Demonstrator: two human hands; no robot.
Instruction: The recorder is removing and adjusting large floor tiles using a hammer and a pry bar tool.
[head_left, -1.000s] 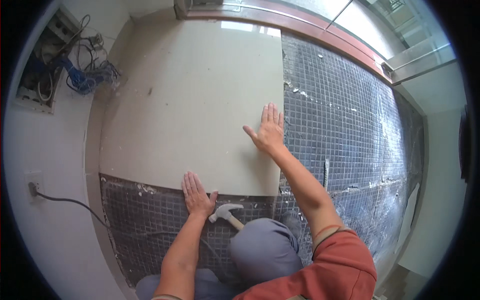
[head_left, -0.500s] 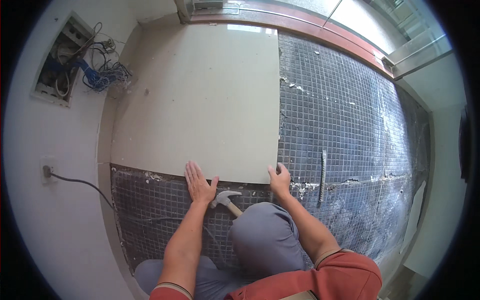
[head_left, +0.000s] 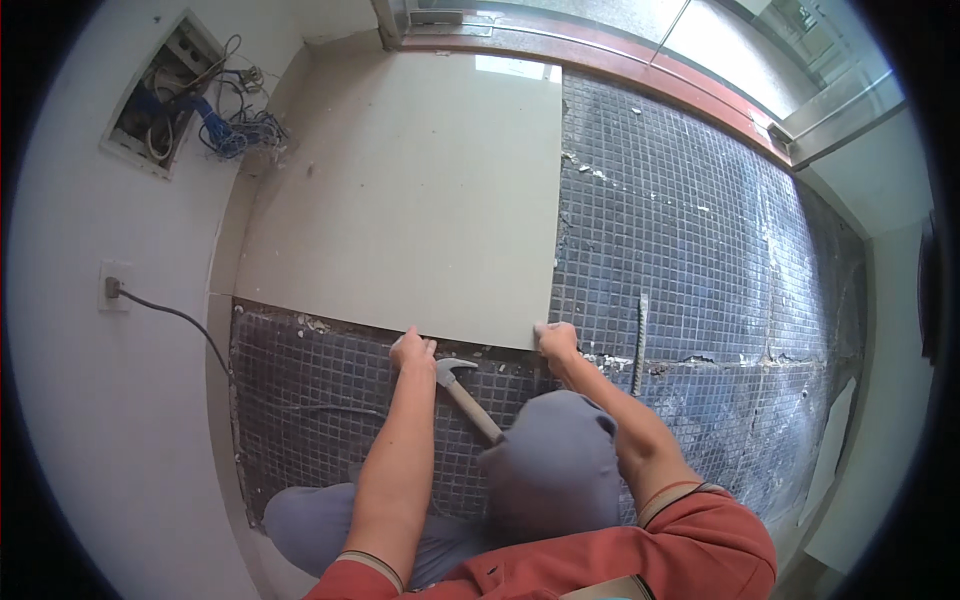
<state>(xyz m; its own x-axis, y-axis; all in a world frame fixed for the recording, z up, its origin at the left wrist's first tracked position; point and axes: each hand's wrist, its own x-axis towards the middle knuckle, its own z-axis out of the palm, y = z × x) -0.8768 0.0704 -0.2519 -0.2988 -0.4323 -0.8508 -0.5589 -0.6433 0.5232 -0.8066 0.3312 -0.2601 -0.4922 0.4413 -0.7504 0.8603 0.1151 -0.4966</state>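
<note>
A large cream floor tile (head_left: 420,190) lies against the left wall, over a floor of small dark squares. At its near edge my left hand (head_left: 413,351) is closed, fingers curled on the rim; the fingertips are partly hidden. My right hand (head_left: 556,340) grips the tile's near right corner, its fingers bent inward. Just right of my left hand, a claw hammer (head_left: 468,402) with a wooden handle rests on the dark floor. My bent knee (head_left: 555,455) stands close behind the handle's end.
A short ribbed metal bar (head_left: 640,345) lies on the dark floor (head_left: 690,250) to the right. Loose wires (head_left: 235,130) hang from an open wall box (head_left: 165,95). A cable (head_left: 175,311) runs from a wall socket down to the floor. A reddish door sill (head_left: 600,65) borders the far side.
My left hand has gone from lying flat on the tile to curling at its near edge. The fingers of my right hand have closed on the corner. The view has shifted slightly.
</note>
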